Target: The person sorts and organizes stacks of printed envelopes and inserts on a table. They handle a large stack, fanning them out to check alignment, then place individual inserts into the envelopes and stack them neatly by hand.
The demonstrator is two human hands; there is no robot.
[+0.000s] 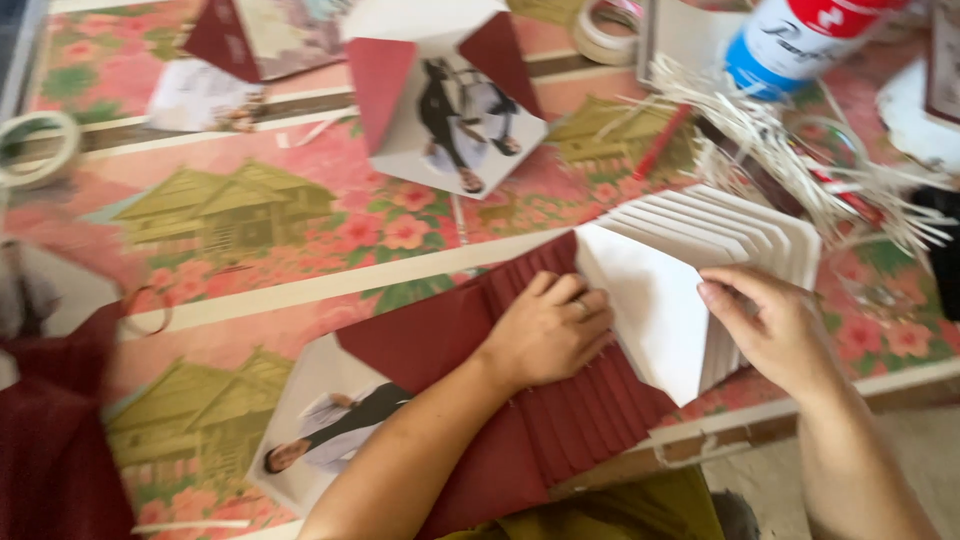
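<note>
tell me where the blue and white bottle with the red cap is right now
In the head view, the blue and white bottle with the red cap lies at the top right of the table, just above the pile of white paper strips.

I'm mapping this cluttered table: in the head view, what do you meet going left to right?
Tape roll → printed photo card → left hand on fanned maroon envelopes → right hand → white paper shreds.

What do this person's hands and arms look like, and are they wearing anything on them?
Both forearms are bare, with no sleeves, gloves or watch in view. The left hand has a thin ring on one finger. The right hand shows no ring and has short, plain nails. Olive-green clothing shows at the bottom edge.
</note>
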